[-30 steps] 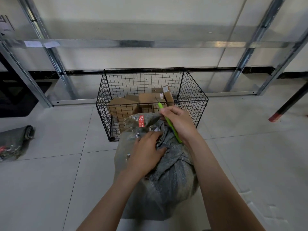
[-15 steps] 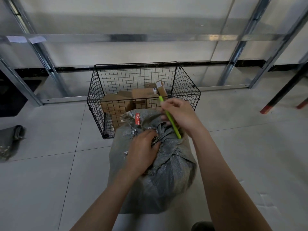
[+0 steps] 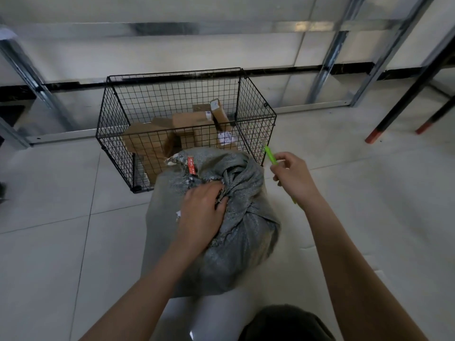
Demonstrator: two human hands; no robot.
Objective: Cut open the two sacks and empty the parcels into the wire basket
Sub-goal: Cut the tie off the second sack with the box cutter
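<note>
A full grey woven sack (image 3: 236, 242) stands on the tiled floor in front of me, its gathered top bearing a red tag (image 3: 191, 165). My left hand (image 3: 202, 215) grips the bunched sack fabric at the top. My right hand (image 3: 293, 177) is off to the sack's right, apart from it, closed around a green cutter (image 3: 270, 155) whose tip points up and away. Just behind the sack is the black wire basket (image 3: 256, 107), holding several brown cardboard parcels (image 3: 192, 124).
Metal rack uprights (image 3: 327, 65) and a low rail run along the wall behind the basket. Dark table legs with red feet (image 3: 374, 136) stand at the right. My knee (image 3: 285, 323) shows at the bottom edge. Pale floor tiles lie on both sides.
My right hand has pulled the green cutter away from the sack's top, out to the right. The left hand keeps its grip on the fabric. The view has tilted further down.
</note>
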